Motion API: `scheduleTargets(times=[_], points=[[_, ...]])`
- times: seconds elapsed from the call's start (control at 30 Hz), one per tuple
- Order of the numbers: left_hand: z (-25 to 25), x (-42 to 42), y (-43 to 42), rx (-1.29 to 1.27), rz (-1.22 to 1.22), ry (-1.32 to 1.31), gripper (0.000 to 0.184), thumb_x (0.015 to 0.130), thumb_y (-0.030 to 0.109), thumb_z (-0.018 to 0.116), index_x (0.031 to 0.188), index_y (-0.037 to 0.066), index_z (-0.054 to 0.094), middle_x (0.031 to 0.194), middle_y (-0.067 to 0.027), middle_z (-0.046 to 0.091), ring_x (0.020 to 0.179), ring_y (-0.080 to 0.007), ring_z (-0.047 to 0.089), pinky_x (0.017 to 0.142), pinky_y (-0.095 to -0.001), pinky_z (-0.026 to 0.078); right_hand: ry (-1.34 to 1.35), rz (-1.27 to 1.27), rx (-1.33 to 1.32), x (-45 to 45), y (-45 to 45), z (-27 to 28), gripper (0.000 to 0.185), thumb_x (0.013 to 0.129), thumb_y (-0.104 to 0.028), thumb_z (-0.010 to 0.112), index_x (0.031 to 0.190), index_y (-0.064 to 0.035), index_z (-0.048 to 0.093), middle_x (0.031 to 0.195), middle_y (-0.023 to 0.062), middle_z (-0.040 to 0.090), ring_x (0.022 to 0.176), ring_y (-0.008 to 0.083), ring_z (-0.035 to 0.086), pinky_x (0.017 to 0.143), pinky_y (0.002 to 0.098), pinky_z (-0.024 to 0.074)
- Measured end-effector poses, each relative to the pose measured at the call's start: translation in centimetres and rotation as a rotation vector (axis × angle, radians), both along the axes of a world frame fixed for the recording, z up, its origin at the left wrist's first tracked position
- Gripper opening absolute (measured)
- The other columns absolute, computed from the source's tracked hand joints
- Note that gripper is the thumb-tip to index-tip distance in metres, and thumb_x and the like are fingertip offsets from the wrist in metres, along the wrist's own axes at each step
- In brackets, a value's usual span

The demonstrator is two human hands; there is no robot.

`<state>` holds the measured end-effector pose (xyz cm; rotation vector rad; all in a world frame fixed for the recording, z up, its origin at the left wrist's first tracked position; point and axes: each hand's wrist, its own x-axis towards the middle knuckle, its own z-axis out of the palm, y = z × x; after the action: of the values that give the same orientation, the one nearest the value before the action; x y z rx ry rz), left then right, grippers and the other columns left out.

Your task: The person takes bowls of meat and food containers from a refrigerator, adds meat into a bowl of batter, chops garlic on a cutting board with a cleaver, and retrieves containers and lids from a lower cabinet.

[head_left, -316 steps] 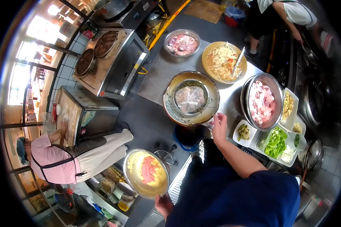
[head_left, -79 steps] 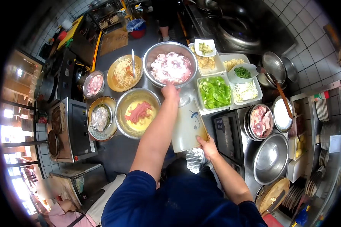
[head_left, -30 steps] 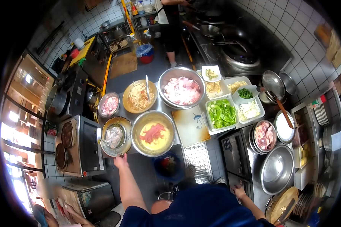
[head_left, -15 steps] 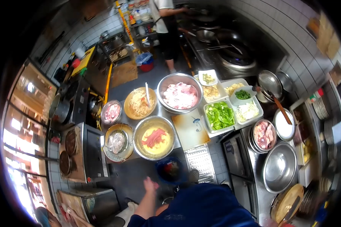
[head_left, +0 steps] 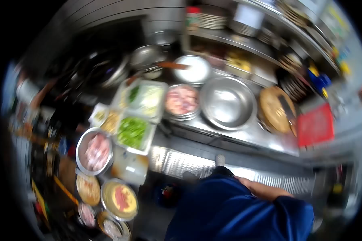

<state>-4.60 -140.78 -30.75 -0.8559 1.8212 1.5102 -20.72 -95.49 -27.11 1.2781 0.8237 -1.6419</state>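
Observation:
My right hand [head_left: 243, 182] is at the front of my body, beside the blue shirt [head_left: 229, 209]; its fingers are partly hidden and blurred, so whether they hold anything is unclear. My left hand is out of view. Beyond my feet stands a steel counter [head_left: 275, 140] with a large steel bowl [head_left: 228, 102], its bottom bare. Left of it is a bowl of raw meat pieces [head_left: 182, 99]. A round wooden chopping board [head_left: 271, 108] with a cleaver [head_left: 286, 107] lies to the right.
Tubs of green vegetables [head_left: 131, 132] and shredded white vegetable [head_left: 150, 100] stand left, near a bowl of raw meat [head_left: 95, 152] and a bowl of yellow mixture with pink meat [head_left: 122, 199]. A red board [head_left: 315, 125] is far right. Another person [head_left: 28, 92] stands far left.
My view has swung to the right, toward the steel counter and shelves. The bowls of meat now lie at the left. My left hand has gone out of view and my right hand has appeared.

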Motion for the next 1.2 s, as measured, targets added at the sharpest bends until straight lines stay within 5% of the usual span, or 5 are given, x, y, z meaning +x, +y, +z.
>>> scheduleTargets(times=[0.17, 0.47, 0.6, 0.97, 1.2], points=[[9.5, -5.6, 1.7, 0.067, -0.057, -0.107, 0.055, 0.105, 0.045, 0.048, 0.134, -0.002, 0.05, 0.107, -0.02, 0.072, 0.099, -0.0361, 0.066, 0.085, -0.0434, 0.052, 0.003, -0.132, -0.024, 2.4, 0.9, 4.9, 0.048, 0.109, -0.044, 0.042, 0.121, -0.0038, 0.066, 0.103, 0.0125, 0.075, 0.083, 0.0245, 0.073, 0.085, 0.0399, 0.0605], [22.4, -12.8, 11.1, 0.018, -0.211, -0.135, 0.056, 0.105, 0.049, 0.049, 0.116, -0.002, 0.068, 0.108, -0.0141, 0.073, 0.099, -0.0252, 0.066, 0.089, -0.037, 0.05, 0.225, -0.006, 0.152, 5.0, 8.9, 11.5, 0.041, 0.108, -0.031, 0.049, 0.134, 0.0001, 0.06, 0.118, 0.0149, 0.07, 0.096, 0.0235, 0.069, 0.088, 0.0363, 0.0573], [21.9, -17.7, 17.1, -0.163, -0.218, 0.077, 0.053, 0.106, 0.044, 0.049, 0.098, -0.003, 0.072, 0.09, -0.0114, 0.072, 0.081, -0.02, 0.066, 0.073, -0.0374, 0.052, 0.234, 0.022, 0.366, 7.5, 16.8, 9.6, 0.048, 0.102, -0.03, 0.061, 0.142, -0.0042, 0.057, 0.123, 0.0129, 0.069, 0.093, 0.0236, 0.068, 0.084, 0.0347, 0.056], [20.0, -26.3, 32.4, -0.262, -0.636, 0.389, 0.044, 0.098, 0.027, 0.068, 0.132, 0.0, 0.063, 0.119, -0.0225, 0.071, 0.106, -0.0269, 0.07, 0.09, -0.0357, 0.055, 1.039, 0.394, 1.879, -7.4, 36.1, 13.7, 0.067, 0.085, -0.014, 0.075, 0.144, 0.0047, 0.047, 0.153, 0.0331, 0.037, 0.139, 0.0503, 0.039, 0.115, 0.0502, 0.0364], [24.6, -30.8, 40.3, -0.106, -0.871, 0.531, 0.042, 0.098, 0.025, 0.067, 0.131, -0.001, 0.063, 0.132, -0.022, 0.064, 0.11, -0.0302, 0.069, 0.089, -0.0362, 0.057, 0.682, 0.622, 1.588, -19.9, 44.3, 11.1, 0.05, 0.086, -0.019, 0.072, 0.129, 0.0032, 0.058, 0.131, 0.0302, 0.06, 0.118, 0.0453, 0.061, 0.098, 0.0495, 0.0504]])
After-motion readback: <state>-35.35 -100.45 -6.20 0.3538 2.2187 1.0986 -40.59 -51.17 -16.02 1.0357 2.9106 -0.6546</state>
